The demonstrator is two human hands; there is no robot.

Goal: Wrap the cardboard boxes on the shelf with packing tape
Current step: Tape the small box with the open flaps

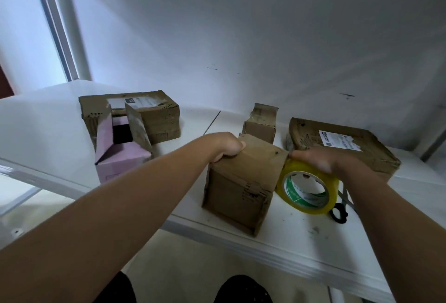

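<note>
Brown corrugated card front and centre: a small, scuffed cardboard box [241,186] stands near the front edge of the white shelf [301,237], tilted a little. The left hand [225,145] grips its top far-left corner, fingers curled over the edge. At the box's top right corner the right hand [316,161] lies over a yellow roll of packing tape [307,188], holding it tight against the box's right side, fingers wrapped over the roll. Just beside the roll, partly under the right forearm, lie black-handled scissors [340,211]. Behind the box stands a little brown carton [261,122] with a raised flap. To the right lies a flat brown box with a white label [342,147]. Out left, an open pink box [120,155] sits against a larger labelled brown box [149,114].
</note>
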